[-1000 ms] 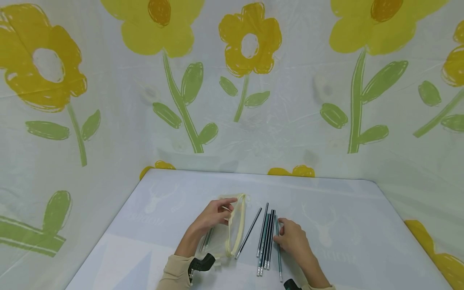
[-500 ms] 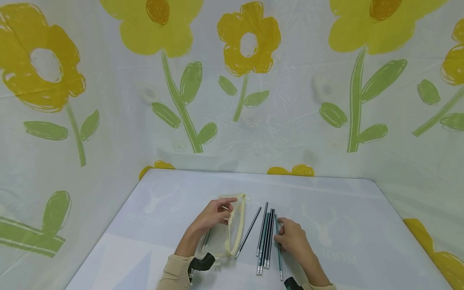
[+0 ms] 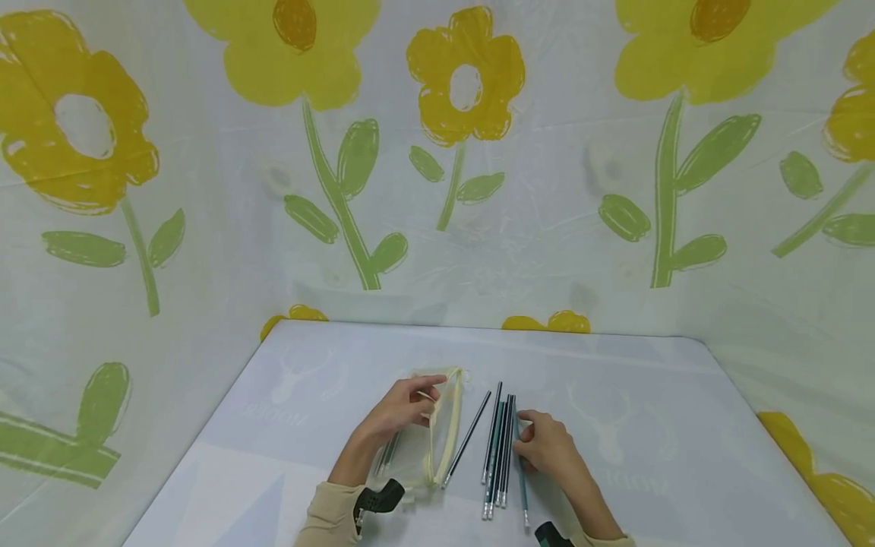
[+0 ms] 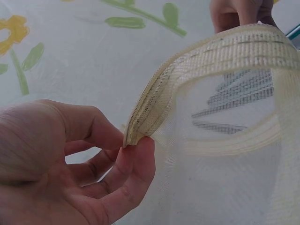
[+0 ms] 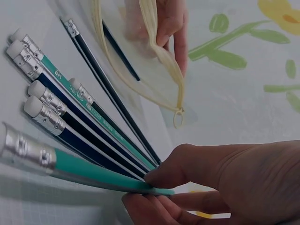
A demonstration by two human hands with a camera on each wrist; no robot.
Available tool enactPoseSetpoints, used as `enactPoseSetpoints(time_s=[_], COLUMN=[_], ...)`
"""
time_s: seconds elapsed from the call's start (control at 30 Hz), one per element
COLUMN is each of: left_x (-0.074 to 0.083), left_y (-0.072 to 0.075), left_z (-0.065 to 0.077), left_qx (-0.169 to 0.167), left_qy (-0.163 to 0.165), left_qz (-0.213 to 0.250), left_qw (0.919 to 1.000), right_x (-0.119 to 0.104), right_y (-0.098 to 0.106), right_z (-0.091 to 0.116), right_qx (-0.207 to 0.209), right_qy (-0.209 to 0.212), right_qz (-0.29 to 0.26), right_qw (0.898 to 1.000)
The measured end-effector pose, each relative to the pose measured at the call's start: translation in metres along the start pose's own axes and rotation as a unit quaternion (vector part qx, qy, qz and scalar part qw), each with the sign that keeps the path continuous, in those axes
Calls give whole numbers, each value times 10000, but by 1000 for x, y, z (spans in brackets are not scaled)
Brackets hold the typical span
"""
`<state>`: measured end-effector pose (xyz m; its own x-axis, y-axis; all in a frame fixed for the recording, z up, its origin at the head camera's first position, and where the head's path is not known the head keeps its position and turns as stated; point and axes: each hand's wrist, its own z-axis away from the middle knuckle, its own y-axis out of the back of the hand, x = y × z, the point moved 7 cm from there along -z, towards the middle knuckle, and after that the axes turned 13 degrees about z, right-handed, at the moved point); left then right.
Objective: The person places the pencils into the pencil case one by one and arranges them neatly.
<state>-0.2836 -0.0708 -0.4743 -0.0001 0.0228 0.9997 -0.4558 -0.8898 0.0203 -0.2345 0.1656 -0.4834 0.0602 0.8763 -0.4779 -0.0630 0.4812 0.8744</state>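
Observation:
My left hand (image 3: 403, 404) pinches the zipped edge of a cream mesh pouch (image 4: 225, 51) between thumb and fingers, and its mouth gapes toward the right. Through the mesh, a few pencils (image 3: 388, 454) show inside the pouch. My right hand (image 3: 550, 448) pinches a green pencil (image 5: 98, 174), with its eraser end toward my body. Just left of that hand lies a bunch of dark and green pencils (image 3: 500, 456) with white erasers. One dark pencil (image 3: 468, 439) lies apart, slanted, between bunch and pouch, its eraser end right at the pouch's mouth.
A pale table (image 3: 328, 349) with faint printed deer heads lies under everything. Behind and at both sides hangs a white curtain (image 3: 547, 228) with yellow flowers. Dark wrist camera mounts (image 3: 383, 495) sit on both wrists.
My right hand has shifted slightly left, bringing the green pencil's far end up against the bunch. The left hand and pouch have stayed put.

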Motion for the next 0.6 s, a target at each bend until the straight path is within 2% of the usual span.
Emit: enactPoseSetpoints(time_s=[0.27,0.6], left_x=[-2,-3], left_y=[1,4], left_z=[-1,-2], left_qx=[4,76], left_qy=[7,-4], left_qz=[-52,-80], left_qw=[10000,9999], right_x=[-10,-36], right_y=[0,-3], right_z=[1,-2], right_qx=[21,-39], right_qy=[111,424], right_qz=[-481,-978], right_qw=[9988,9943])
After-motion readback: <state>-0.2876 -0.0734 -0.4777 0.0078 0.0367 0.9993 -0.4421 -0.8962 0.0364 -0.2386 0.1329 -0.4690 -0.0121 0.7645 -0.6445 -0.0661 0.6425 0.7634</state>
